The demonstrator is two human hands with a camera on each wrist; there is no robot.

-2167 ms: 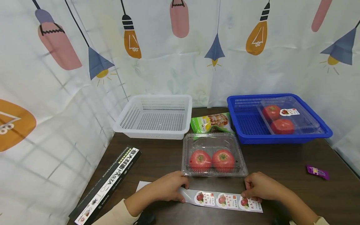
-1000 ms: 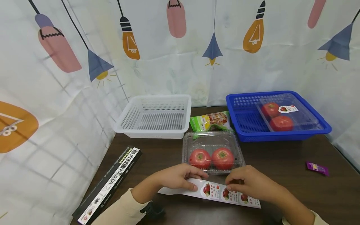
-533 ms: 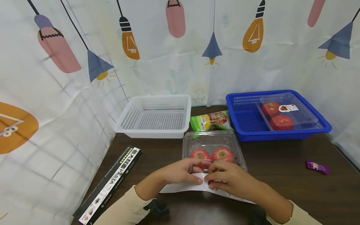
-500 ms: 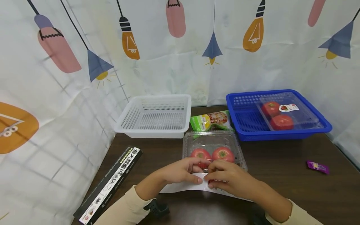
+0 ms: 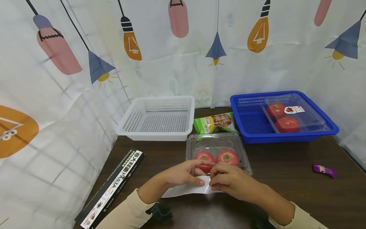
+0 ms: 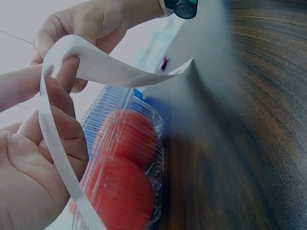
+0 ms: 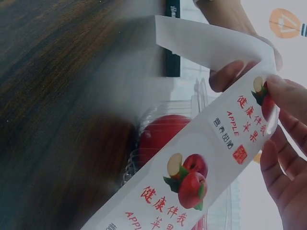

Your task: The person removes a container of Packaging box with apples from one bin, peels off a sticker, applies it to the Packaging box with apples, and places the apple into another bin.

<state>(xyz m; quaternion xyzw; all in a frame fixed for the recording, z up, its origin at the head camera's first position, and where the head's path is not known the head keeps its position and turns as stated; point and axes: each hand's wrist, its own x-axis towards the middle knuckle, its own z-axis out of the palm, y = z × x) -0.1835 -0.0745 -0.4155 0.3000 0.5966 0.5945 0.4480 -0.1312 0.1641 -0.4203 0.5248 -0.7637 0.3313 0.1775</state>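
A white strip of apple-print sticker labels [image 5: 186,190] runs between both hands, raised in front of a clear plastic clamshell box [image 5: 214,140]. My left hand [image 5: 184,174] pinches it between thumb and fingers, and the strip bends sharply over the fingertips in the left wrist view. Opposite it, my right hand [image 5: 235,182] pinches the strip by the bend, its thumb at the edge of the end sticker [image 7: 249,112]. Another sticker [image 7: 189,179] lies further along the strip, its face hidden from the head view. Inside the box are two red tomatoes [image 5: 227,156], partly behind the fingers.
Behind stand a white basket [image 5: 155,136] and a blue basket [image 5: 288,138] holding a labelled box of tomatoes [image 5: 314,119]. A green food packet [image 5: 203,125] lies between them. A black pasta box [image 5: 111,187] is at left, a purple wrapped snack [image 5: 324,170] at right.
My hands, earlier apart along the strip, have come together near its middle, the right moving left. The strip has risen and bent, its printed face turning from the head view. The last half second shows little movement.
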